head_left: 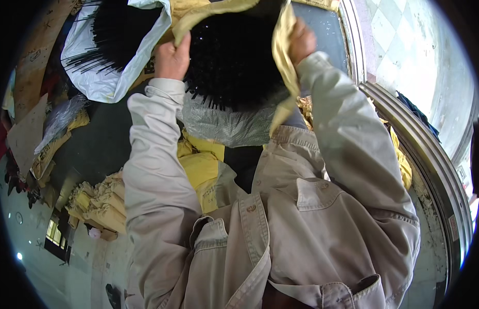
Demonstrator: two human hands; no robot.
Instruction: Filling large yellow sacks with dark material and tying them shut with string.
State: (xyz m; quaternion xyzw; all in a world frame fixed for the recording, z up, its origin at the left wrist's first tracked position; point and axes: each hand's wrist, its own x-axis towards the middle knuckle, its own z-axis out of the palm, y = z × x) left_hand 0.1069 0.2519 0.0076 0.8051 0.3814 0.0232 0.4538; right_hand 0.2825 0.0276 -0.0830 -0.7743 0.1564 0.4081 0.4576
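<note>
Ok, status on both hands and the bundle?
Left hand, right hand: both gripping yellow wrapping. Black bundle between them. White bag beside left hand.

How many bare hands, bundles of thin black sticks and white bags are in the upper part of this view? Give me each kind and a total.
Bare hands: 2, the left hand and the right hand
Bundles of thin black sticks: 2, the middle bundle and the left bundle
White bags: 1, the white bag at the left bundle
Total: 5

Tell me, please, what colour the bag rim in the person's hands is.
The bag rim is yellowish tan, seen best in the head view.
</note>
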